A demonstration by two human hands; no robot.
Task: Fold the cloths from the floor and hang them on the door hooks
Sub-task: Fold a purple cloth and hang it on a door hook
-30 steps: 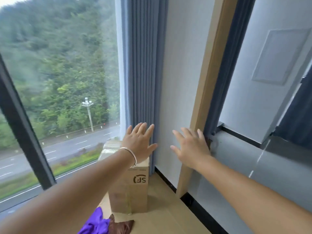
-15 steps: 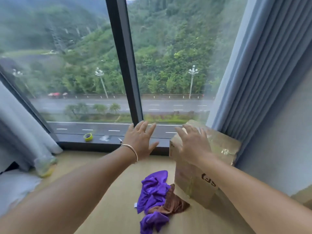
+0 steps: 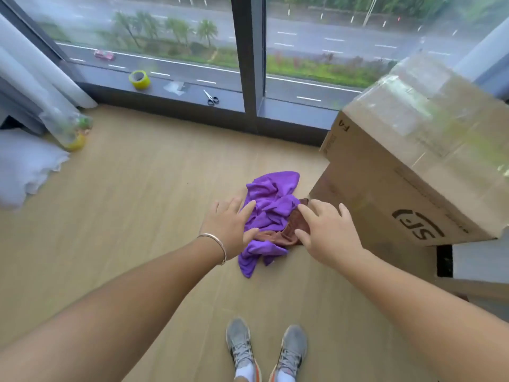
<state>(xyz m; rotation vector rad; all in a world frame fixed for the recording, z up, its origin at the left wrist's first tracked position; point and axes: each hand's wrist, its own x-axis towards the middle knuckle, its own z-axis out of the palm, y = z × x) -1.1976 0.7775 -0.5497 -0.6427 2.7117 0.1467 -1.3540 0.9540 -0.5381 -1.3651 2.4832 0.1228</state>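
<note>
The fingers of the left hand and the right hand are spread apart and hold nothing, stretched out above a crumpled purple cloth that lies on the wooden floor with a brown cloth partly tucked under it. The heap's right edge lies just beside the base of a tall cardboard box, while bare floor opens to its left and toward the grey shoes. Along the window ledge beyond stand a yellow tape roll and scissors, well apart from the cloths.
</note>
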